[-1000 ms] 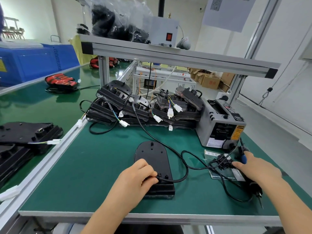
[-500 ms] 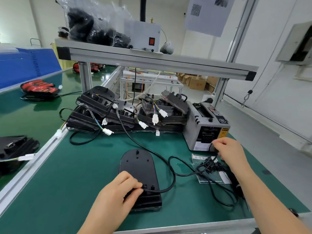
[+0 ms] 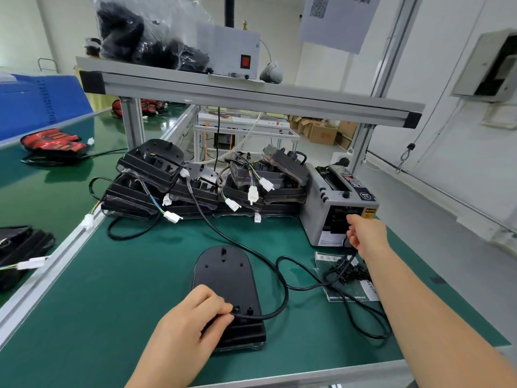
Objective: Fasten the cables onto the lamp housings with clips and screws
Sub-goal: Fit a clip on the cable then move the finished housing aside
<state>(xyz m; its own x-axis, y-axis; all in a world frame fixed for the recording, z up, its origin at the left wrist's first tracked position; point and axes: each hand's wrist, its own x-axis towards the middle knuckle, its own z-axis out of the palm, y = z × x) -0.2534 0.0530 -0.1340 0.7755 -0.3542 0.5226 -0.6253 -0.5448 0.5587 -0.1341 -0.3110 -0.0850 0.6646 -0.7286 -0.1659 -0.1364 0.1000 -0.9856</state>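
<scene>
Green bench mat (image 3: 112, 303) carried a black lamp housing (image 3: 223, 273) near its front edge, the left hand (image 3: 187, 329) pinching its cable (image 3: 286, 295) between thumb and forefinger. Beyond, the right hand (image 3: 368, 233) met a grey tape dispenser (image 3: 319, 208), fingers curled; their hold was unclear.

No word or number sharp enough to read. On the grey sheet (image 3: 335, 23) high on the wall, a QR code (image 3: 319, 7). On the grey dispenser (image 3: 313, 219), a yellow warning label (image 3: 369, 213), a dark badge (image 3: 365, 195) on top and a white sticker (image 3: 331, 238) low in front, print too small. On the clear bag (image 3: 335, 294) on the worktop (image 3: 126, 289), blurred characters.
</scene>
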